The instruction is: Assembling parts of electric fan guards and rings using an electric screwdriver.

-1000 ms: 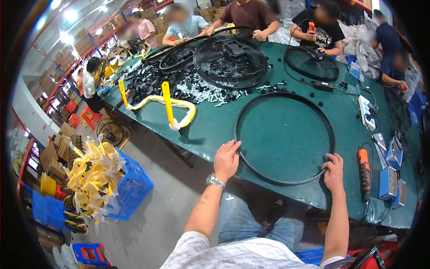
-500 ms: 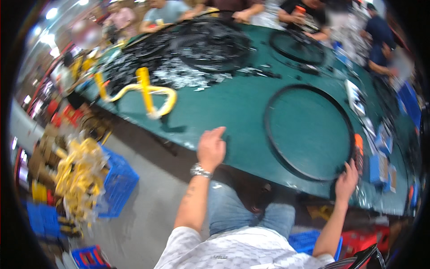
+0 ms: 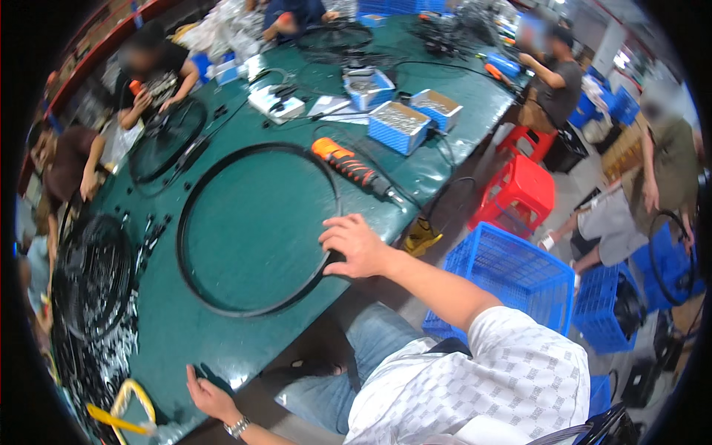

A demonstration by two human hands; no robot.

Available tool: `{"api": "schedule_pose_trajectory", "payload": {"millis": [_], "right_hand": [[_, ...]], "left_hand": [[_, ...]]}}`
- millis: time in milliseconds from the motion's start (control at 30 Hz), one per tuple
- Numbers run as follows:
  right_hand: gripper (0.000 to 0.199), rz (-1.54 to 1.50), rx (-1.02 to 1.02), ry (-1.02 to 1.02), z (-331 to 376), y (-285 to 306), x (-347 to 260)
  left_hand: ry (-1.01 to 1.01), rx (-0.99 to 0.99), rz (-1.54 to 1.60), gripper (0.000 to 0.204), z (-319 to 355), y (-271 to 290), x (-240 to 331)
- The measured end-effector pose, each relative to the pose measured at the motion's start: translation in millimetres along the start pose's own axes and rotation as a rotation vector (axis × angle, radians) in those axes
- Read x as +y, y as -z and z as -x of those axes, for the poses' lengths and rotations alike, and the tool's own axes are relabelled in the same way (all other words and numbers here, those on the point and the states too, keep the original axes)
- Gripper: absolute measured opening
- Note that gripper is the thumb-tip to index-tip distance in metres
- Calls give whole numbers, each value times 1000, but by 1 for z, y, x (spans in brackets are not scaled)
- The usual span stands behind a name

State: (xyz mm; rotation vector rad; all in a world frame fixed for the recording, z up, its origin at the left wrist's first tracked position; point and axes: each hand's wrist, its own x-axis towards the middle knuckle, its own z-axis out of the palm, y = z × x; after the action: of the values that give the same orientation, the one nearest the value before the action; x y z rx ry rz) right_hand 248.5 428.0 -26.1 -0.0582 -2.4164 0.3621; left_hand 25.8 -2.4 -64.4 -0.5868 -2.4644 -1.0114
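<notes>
A large thin black hoop [image 3: 184,222] lies flat on the green table. My right hand [image 3: 357,246] is at its near right side, with fingers and thumb closed around the rim. My left hand [image 3: 211,398], a metal watch at its wrist, is held over the table's near edge. Its fingers are stretched out and hold nothing. An orange and black power screwdriver [image 3: 352,165] lies just beyond the hoop, its bit pointing right. A yellow looped strap-like piece [image 3: 119,419] lies at the lower left.
Black hoops [image 3: 93,274] are heaped at the left edge beside shiny small parts. Blue boxes of small metal pieces [image 3: 400,126] stand past the screwdriver. Co-workers sit around the table. Blue crates [image 3: 512,274] and red stools [image 3: 519,189] stand on the floor to my right.
The view has swung to the right, bringing the stools and crates on that side into sight. My right hand now grips the hoop's rim; my left hand stays open and empty.
</notes>
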Motion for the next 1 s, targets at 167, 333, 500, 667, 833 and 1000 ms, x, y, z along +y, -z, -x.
{"api": "schedule_pose_trajectory", "payload": {"millis": [167, 333, 500, 667, 833, 1000], "right_hand": [[42, -5, 63, 45, 3, 4, -2], [43, -34, 57, 127, -13, 17, -15], [42, 26, 17, 253, -36, 38, -15], [41, 265, -17, 305, -53, 57, 5], [41, 273, 13, 249, -53, 51, 12], [37, 180, 115, 151, -40, 18, 11]], "left_hand": [[13, -58, -54, 41, -2, 4, 7], [59, -51, -81, 42, 1, 7, 16], [75, -51, -47, 42, 1, 7, 22], [69, -67, -61, 42, 2, 8, 25], [22, -86, -70, 41, 2, 8, 24], [43, -66, -54, 42, 2, 6, 24]]}}
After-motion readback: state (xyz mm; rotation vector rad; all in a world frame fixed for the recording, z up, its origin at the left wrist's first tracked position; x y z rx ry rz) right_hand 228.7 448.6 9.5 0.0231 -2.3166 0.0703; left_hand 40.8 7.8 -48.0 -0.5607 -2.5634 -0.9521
